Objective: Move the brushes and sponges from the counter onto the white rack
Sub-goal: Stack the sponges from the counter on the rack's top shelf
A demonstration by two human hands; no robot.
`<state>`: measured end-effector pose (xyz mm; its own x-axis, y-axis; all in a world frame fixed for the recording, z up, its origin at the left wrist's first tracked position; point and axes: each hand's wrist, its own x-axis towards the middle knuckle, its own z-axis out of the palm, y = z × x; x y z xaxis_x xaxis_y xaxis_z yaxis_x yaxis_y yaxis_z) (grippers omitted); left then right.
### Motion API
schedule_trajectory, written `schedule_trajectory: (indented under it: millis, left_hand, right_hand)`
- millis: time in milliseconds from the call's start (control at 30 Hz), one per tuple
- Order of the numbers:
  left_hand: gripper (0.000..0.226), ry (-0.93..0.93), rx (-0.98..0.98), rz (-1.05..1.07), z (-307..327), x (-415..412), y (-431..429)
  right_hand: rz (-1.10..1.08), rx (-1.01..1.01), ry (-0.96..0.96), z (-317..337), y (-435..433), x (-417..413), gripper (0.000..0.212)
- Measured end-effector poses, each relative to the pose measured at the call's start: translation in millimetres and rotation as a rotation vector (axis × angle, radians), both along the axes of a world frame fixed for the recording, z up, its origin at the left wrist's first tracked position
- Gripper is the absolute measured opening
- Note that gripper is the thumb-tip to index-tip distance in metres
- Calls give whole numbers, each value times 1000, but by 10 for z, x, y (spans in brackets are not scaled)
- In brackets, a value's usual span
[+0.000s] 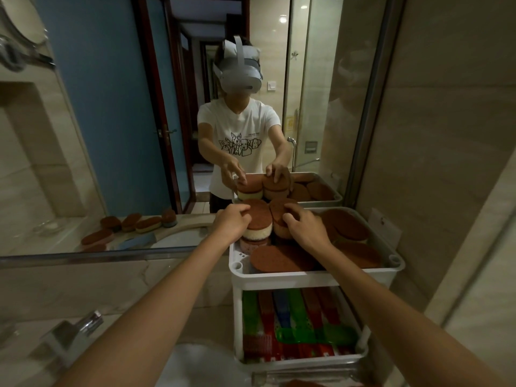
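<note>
The white rack (315, 275) stands against the mirror at centre right. Its top tray holds several oval sponges with brown scouring tops. My left hand (233, 220) grips a stacked sponge with a cream body (258, 219) at the tray's back left. My right hand (305, 226) rests with curled fingers on a brown sponge (280, 212) beside it. More brown sponges (280, 259) lie flat at the front and right of the tray. The lower shelf holds several coloured brushes (296, 322) in red, green and blue.
The mirror behind the rack reflects a person with a headset, plus sponges lying on the counter at left (131, 223). A chrome tap (69, 335) sits at lower left by the basin (195, 364). A beige tiled wall (446, 163) closes in the right side.
</note>
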<state>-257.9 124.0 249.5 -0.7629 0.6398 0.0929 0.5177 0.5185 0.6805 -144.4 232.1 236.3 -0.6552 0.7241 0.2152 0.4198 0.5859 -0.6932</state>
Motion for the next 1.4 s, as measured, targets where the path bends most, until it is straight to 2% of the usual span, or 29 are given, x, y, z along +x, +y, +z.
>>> schedule_trajectory:
  millis: [167, 367, 600, 700, 800, 933, 1000, 1067, 1167, 1267, 1400]
  left_hand:
    - [42, 56, -45, -49, -28, 16, -6]
    - [44, 139, 19, 8, 71, 220, -42]
    - [32, 295, 238, 0, 72, 867, -288]
    - [27, 261, 276, -70, -325, 1251, -461]
    - [23, 235, 317, -150, -789, 1610, -624]
    - [24, 254, 379, -185, -1255, 1879, -714]
    - [25, 187, 263, -212, -1487, 1895, -703]
    - [27, 90, 36, -248, -1757, 1881, -679]
    - [34, -50, -290, -280, -2114, 1879, -679]
    - [44, -89, -470, -340, -2361, 1869, -661]
    - [67, -14, -583, -521, -2505, 1882, -571]
  right_hand:
    - [32, -7, -35, -38, 25, -14, 43]
    - [-27, 80, 46, 55, -105, 144, 42]
    - [-120, 135, 323, 24, -574, 734, 28]
    - [-158, 139, 390, -400, -836, 1101, 23]
    - [-218, 101, 370, -1034, -997, 1427, 22]
    - [-256, -43, 80, -1866, -1060, 1767, 28]
    - [-139, -112, -176, -2192, -1032, 1838, 43]
    - [24, -144, -426, -2412, -999, 1858, 54]
    - [145, -164, -671, -2560, -948, 1845, 61]
    - [135, -95, -716, -2601, -901, 1847, 56]
    - [166, -47, -559, -2612, -860, 1918, 41]
